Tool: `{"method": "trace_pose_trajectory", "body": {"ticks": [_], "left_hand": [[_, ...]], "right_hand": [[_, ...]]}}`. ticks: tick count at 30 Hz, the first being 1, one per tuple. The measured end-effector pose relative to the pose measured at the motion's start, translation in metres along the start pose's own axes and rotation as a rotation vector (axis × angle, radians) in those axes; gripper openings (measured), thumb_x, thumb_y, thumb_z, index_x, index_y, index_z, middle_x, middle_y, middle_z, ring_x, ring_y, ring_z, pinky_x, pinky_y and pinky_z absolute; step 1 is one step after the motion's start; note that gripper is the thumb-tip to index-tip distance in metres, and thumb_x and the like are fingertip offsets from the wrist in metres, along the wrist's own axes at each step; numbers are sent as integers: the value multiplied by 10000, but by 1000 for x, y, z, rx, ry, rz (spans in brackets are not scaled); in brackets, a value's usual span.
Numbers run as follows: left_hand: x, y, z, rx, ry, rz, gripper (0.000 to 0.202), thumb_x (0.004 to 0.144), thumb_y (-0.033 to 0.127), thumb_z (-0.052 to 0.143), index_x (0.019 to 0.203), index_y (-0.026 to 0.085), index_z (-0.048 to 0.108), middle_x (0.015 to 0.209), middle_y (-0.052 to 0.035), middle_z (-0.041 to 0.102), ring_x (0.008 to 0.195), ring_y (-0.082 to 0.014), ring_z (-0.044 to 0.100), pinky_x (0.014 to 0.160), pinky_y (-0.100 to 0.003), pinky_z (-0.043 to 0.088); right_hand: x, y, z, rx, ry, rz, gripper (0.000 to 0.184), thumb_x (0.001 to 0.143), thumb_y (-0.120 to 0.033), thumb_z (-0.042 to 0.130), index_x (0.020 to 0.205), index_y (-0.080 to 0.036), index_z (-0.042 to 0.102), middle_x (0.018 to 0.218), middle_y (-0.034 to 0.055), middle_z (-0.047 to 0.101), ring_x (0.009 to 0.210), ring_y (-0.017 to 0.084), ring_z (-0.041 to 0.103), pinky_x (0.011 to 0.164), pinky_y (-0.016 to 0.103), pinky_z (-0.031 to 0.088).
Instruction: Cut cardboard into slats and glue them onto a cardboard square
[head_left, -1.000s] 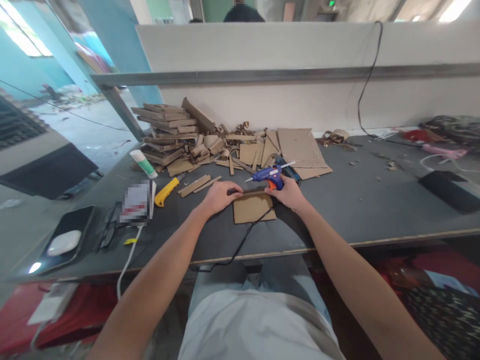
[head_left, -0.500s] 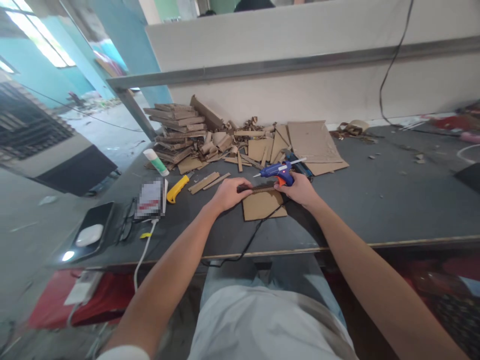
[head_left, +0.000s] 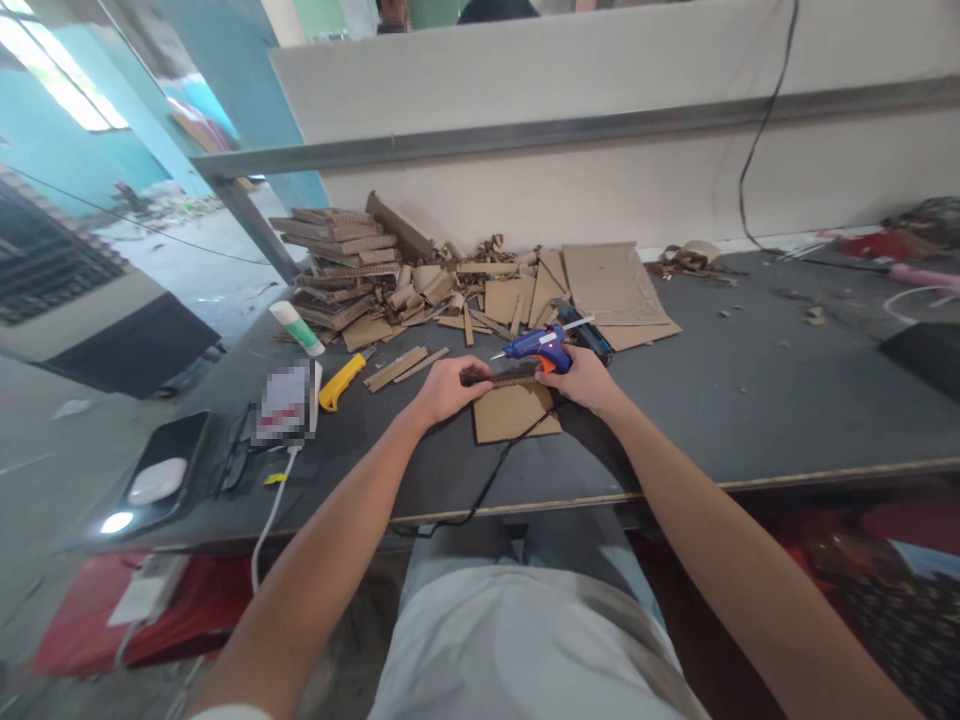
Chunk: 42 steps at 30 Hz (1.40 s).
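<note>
A square cardboard piece (head_left: 514,413) lies flat on the dark table (head_left: 750,420) in front of me. Along its far edge stands a narrow cardboard strip (head_left: 501,379). My left hand (head_left: 448,388) is closed, pinching the strip's left end. My right hand (head_left: 581,379) is closed around a blue glue gun (head_left: 538,345) with an orange trigger, and also rests at the strip's right end. The gun's nozzle points left, just above the strip. Its black cord (head_left: 491,475) runs off the table's front edge.
A pile of cardboard scraps (head_left: 420,275) and stacked pieces (head_left: 334,265) sit behind. A yellow utility knife (head_left: 339,381), a glue tube (head_left: 296,328), a blurred box (head_left: 283,404), glasses (head_left: 232,455) and a white mouse (head_left: 155,480) lie left. A low wall (head_left: 600,130) backs the table.
Only the camera view has shifted slightly. Both hands have stayed on the strip and the glue gun at the cardboard piece's far edge.
</note>
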<state>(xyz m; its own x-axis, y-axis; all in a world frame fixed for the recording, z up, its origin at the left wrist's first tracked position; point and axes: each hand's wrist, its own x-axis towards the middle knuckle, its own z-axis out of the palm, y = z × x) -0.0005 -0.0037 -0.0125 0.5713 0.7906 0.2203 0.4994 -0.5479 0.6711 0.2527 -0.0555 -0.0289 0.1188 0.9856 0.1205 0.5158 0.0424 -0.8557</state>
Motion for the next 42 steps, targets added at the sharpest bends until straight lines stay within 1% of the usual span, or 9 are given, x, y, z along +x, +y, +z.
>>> {"method": "trace_pose_trajectory", "body": {"ticks": [6,11,15,20,24,27,31,36,42], "left_hand": [[0,0,-1,-80,-13,-49,224,782,332,734,924,160,714,868,-49,749,773,-162,684,745,-278,543],[2,2,-1,-87,-33,-75,226,782,323,722,940,163,695,899,-56,745,816,-171,684,775,-291,541],[10,6,-11,-45,-109,-73,204,787,311,695,935,171,697,936,-65,741,846,-182,679,799,-299,532],[39,9,-34,29,-276,-75,207,724,285,712,903,181,719,869,-50,741,826,-202,687,740,-276,514],[63,9,-50,50,-482,-73,221,665,234,717,879,199,760,797,-26,744,748,-199,688,641,-247,485],[77,5,-57,41,-577,-66,218,668,233,707,876,205,766,796,-14,746,737,-187,682,637,-233,470],[89,-4,-62,31,-595,-65,191,688,271,707,855,192,756,773,-14,738,718,-185,668,623,-229,446],[91,-11,-65,-2,-641,-103,231,757,340,687,924,201,763,882,-29,765,802,-196,689,663,-229,463],[92,-10,-55,31,-621,-113,176,796,342,652,809,205,763,762,-10,732,700,-164,634,582,-230,395]], "right_hand": [[1,-2,0,5,-48,39,322,701,-392,715,904,-151,648,547,-25,570,422,121,472,448,256,380],[0,-4,-1,-42,1,29,364,682,-416,729,912,-141,665,687,24,641,600,167,569,565,279,432],[3,-6,0,-75,33,31,367,657,-426,738,869,-133,675,777,59,678,698,206,601,638,309,453],[19,-11,4,-96,32,-4,349,646,-390,742,884,-145,670,837,71,697,739,213,609,651,307,450],[33,-14,7,-79,-42,-22,353,658,-427,735,856,-144,658,767,49,681,675,192,593,594,286,429],[41,-14,8,-61,-90,-16,361,675,-445,730,856,-144,648,760,47,674,661,186,583,575,279,420],[51,-14,8,-50,-125,-6,344,699,-408,726,903,-145,640,803,54,682,699,193,594,604,285,437],[54,-13,8,-19,-150,1,306,727,-414,717,884,-167,631,773,28,670,693,188,592,612,281,454],[40,-13,9,4,-45,-8,341,768,-475,697,910,-169,645,766,28,662,682,180,575,615,275,451]]}}
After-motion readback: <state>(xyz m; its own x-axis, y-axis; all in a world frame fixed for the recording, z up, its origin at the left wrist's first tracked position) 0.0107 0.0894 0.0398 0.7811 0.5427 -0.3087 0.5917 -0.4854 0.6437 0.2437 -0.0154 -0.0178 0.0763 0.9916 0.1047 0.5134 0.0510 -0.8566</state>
